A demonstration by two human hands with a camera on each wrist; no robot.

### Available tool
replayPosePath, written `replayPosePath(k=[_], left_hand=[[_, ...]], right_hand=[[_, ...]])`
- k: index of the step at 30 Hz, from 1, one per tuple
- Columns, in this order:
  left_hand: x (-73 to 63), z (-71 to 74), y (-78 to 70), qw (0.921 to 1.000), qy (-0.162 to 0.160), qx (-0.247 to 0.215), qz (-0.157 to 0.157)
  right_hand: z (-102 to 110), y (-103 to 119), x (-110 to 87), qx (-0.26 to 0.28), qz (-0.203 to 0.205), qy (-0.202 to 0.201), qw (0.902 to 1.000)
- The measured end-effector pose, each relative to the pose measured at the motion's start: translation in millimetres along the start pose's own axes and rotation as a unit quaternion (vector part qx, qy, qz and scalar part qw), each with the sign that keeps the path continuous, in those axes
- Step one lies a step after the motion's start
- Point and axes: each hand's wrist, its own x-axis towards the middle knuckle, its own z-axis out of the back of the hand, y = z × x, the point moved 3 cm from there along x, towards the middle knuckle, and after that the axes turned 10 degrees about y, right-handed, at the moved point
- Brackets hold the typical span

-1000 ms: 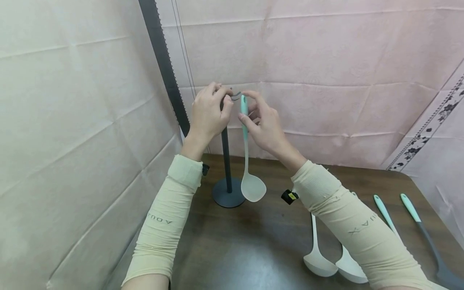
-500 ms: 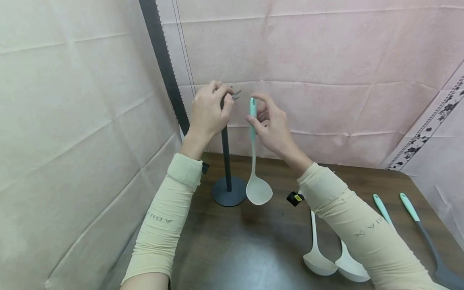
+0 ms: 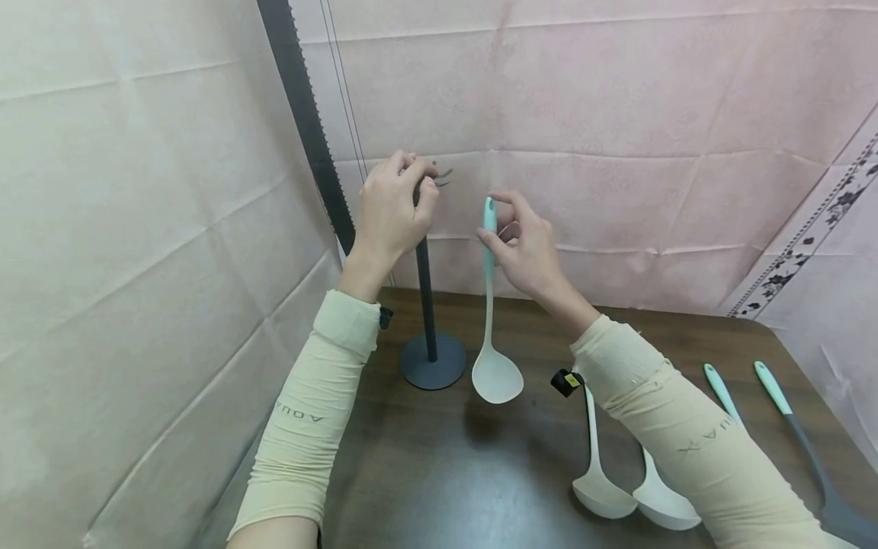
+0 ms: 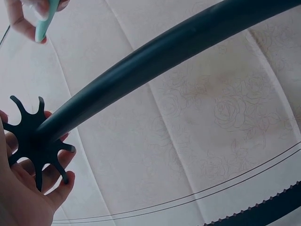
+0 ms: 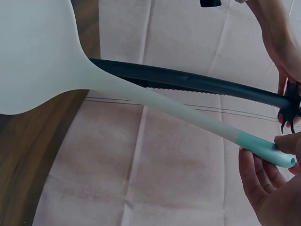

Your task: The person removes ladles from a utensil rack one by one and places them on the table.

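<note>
My left hand (image 3: pixel 391 206) grips the top of a dark utensil stand with a round base (image 3: pixel 433 371) and an upright pole (image 3: pixel 425 297). In the left wrist view, its fingers curl around the hooked head (image 4: pixel 35 136), whose several prongs spread outward. To the right of the stand, my right hand (image 3: pixel 528 248) pinches a ladle by its mint handle (image 5: pixel 263 148) between thumb and fingers. The ladle's pale bowl (image 3: pixel 497 379) hangs downward above the table, apart from the stand. A hole shows at the handle's end, near the index finger.
Two pale ladles, one left (image 3: pixel 604 494) and one right (image 3: pixel 665 505), lie on the wooden table (image 3: pixel 425 473) at front right, partly under my right sleeve. Further right lie another mint handle (image 3: pixel 722 390) and a dark-bladed utensil with a mint handle (image 3: pixel 771 387). Cloth walls stand behind and left.
My right hand has drawn the ladle rightward and slightly down, away from the hooks, widening the gap to the stand. The left hand keeps its hold on the stand's top.
</note>
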Motion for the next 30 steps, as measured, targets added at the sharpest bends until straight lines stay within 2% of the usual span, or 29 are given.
replayPosePath(k=[15,30], left_hand=[[-1.9,1.6,-2.4,0.9999,0.007,0.005,0.010],[-1.9,1.3,-4.3,0.9999,0.005,0.004,0.010]], right_hand=[[10.4,-24.3,-19.6,-0.002,-0.056,-0.010,0.9984],[17.1,-60.7,-36.8,-0.005,-0.098,-0.009,0.9952]])
